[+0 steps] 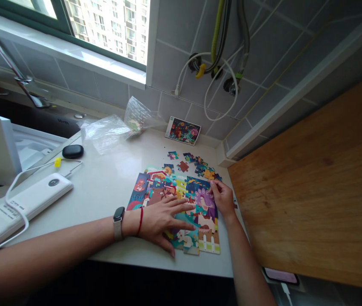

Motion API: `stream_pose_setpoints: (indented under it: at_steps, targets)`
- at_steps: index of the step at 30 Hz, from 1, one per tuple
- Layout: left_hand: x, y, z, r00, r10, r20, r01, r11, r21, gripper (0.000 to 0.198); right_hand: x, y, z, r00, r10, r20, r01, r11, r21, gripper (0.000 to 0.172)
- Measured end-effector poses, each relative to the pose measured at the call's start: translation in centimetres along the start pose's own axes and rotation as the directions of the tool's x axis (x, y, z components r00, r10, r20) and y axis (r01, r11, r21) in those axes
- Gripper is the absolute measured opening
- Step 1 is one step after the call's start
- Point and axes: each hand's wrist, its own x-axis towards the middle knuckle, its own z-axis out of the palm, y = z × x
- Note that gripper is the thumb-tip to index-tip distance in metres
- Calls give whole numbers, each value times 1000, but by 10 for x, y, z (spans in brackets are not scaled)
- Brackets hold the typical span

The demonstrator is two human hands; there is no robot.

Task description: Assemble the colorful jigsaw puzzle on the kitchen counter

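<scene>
A colourful jigsaw puzzle (205, 221) with farm animals lies partly assembled near the counter's front edge. My left hand (164, 216), with a watch and a red cord at the wrist, rests flat across its middle, fingers spread, hiding part of the picture. At the puzzle's upper right edge, my right hand (221, 196) has its fingers curled together on a dark blue puzzle piece (212, 183); the fingertips partly cover it. Loose pieces lie just beyond the puzzle, among them a brown piece (182, 166) and a pale teal piece (173, 155). A picture card (183, 131) leans against the wall.
A clear plastic bag (107, 129) lies at the back. On the left are a black case (72, 151), a white power bank (24, 208) with its cable, and a sink (56, 114). A wooden panel (314, 178) borders the right side, with a phone (281, 275) below.
</scene>
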Motion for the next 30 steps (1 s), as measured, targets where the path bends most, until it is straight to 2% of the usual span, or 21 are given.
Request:
stream_pose_setpoints:
  at_steps: [2,7,10,14,20,26,28,30]
  targets:
    - [1,1,-4,1000,10,-22,-11,999,-38,83,0,0,0,1000,7,-2,-7,1000,0,60]
    - [3,1,-13,999,13,33,-12,999,-48,46,-1,5,1,1000,26,3,-26,1000,-8,63]
    - [2,-1,-12,998,35,49,-32,998,-54,36,-1,6,2,1000,26,11,-26,1000,-15,63]
    - [1,-2,-8,997,71,25,-69,995,-74,36,0,5,2,1000,22,15,-22,1000,-15,62]
    - [0,-2,-6,998,56,-12,-57,989,-138,38,-1,7,1,1000,11,9,-11,999,-31,60]
    - [0,-2,-6,999,52,-12,-53,991,-120,32,-4,0,1,997,-62,36,66,993,-101,43]
    - [0,-2,-7,998,53,13,-52,994,-95,30,-5,-4,0,987,-138,88,151,976,-158,39]
    - [0,-1,-9,999,45,26,-43,996,-80,29,-8,-8,-2,957,-195,214,241,947,-215,43]
